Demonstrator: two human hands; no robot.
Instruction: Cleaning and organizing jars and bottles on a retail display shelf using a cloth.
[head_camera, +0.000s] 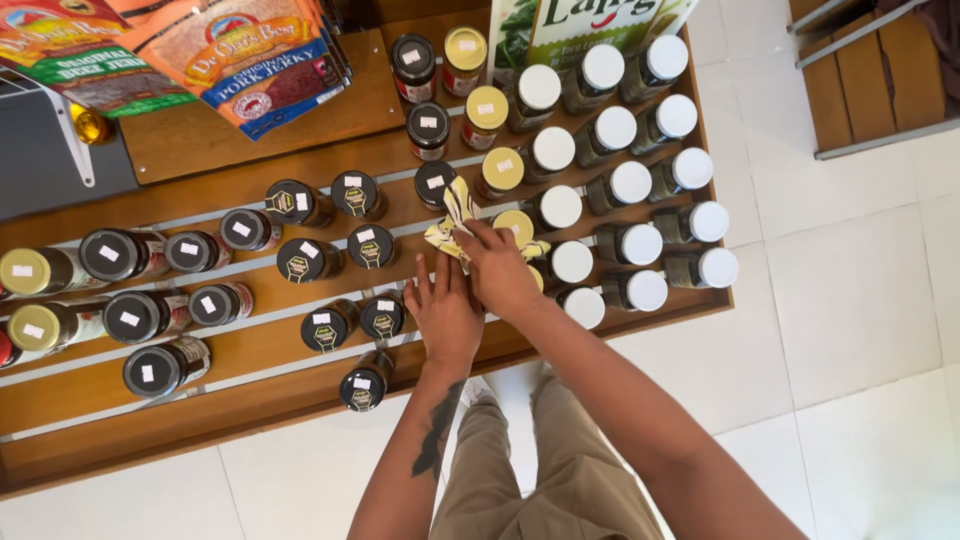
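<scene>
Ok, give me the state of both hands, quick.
Left hand: open, flat on the wooden shelf, holding nothing.
Right hand: closed on a yellow-and-white cloth.

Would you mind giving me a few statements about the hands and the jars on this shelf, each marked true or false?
1. The right hand grips a yellow and white cloth. True.
2. The left hand holds a jar up off the wooden shelf. False: it lies flat on the shelf, fingers spread, holding nothing.
3. The white-lidded jars stand on the right side of the shelf. True.
4. All the black-lidded jars are on the floor. False: they stand in rows on the shelf.
5. Snack bags hang at upper left. True.
</scene>
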